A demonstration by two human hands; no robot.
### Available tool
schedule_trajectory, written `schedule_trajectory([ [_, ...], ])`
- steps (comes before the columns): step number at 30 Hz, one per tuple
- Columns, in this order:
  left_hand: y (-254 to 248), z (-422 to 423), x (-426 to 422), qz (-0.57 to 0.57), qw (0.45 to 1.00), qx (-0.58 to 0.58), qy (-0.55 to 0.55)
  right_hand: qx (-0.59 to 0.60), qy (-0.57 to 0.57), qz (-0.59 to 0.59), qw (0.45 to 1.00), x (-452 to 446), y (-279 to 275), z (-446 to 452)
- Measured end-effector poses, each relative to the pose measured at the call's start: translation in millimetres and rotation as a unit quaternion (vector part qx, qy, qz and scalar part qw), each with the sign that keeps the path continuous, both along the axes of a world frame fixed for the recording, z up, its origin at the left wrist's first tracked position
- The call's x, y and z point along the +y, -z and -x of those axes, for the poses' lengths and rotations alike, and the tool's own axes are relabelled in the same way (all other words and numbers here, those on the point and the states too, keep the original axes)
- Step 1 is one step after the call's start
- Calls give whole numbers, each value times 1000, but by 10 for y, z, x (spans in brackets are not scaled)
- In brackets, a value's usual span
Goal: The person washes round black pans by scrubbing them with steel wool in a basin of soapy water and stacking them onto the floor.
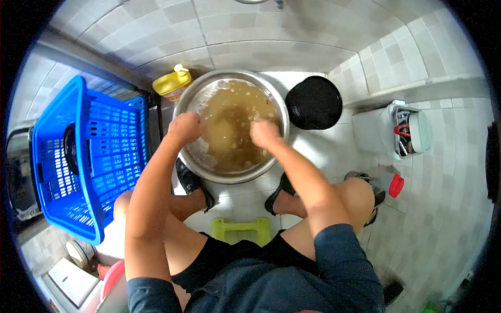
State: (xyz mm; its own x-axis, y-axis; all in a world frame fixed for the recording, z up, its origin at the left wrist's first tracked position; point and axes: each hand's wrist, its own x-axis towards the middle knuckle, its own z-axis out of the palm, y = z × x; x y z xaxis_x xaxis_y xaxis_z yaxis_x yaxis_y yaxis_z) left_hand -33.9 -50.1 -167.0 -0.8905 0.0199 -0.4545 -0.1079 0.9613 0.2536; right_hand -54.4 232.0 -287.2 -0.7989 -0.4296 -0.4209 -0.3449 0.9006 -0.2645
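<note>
A large round metal basin (pixel 283 122) stands on the floor between my feet, filled with murky brown water (pixel 229 109) that has foam and bubbles on it. My left hand (pixel 187 129) is closed in a fist at the basin's left side, above the water's edge. On the right, my right hand (pixel 265 134) is also closed, over the water and slightly smeared by motion. What either fist holds, if anything, is hidden. A darker patch shows in the water between the hands, too cloudy to make out.
A yellow pump bottle (pixel 173 83) stands behind the basin's left rim. To the left is a blue plastic basket (pixel 117 141); to the right, a black round tub (pixel 314 103) and a white container (pixel 377 129). A green stool (pixel 240 225) is below me. Tiled walls enclose the space.
</note>
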Motion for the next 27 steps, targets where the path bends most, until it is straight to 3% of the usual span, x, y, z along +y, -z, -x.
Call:
schedule_trajectory([
  [2, 474, -25, 18, -52, 999, -1, -5, 1, -49, 39, 998, -279, 99, -263],
  [5, 1281, -195, 67, -225, 942, -45, -247, -46, -78, 48, 995, -561, 296, -553],
  [7, 1764, -374, 73, -245, 930, -34, -273, -99, -67, 56, 991, -689, 391, -678],
  [8, 1974, -438, 89, -262, 918, -11, -298, -65, -73, 51, 994, -733, 433, -747],
  [14, 2469, -533, 214, -153, 906, -94, -384, -135, -51, 25, 989, -859, 866, -752],
  [16, 2890, -661, 126, -220, 905, -62, -358, 11, -53, -19, 998, -885, 1050, -784],
  [20, 3059, -689, 180, -257, 903, -36, -343, -5, -1, -76, 997, -860, 857, -642],
  [22, 3086, -646, 217, -74, 942, -53, -324, 24, 63, -97, 993, -785, 916, -631],
  [24, 3181, -693, 189, 79, 994, -26, -67, -8, 75, -114, 991, -708, 943, -558],
  [27, 3496, -819, 161, 97, 995, 15, -24, -59, 37, -135, 988, -625, 922, -504],
])
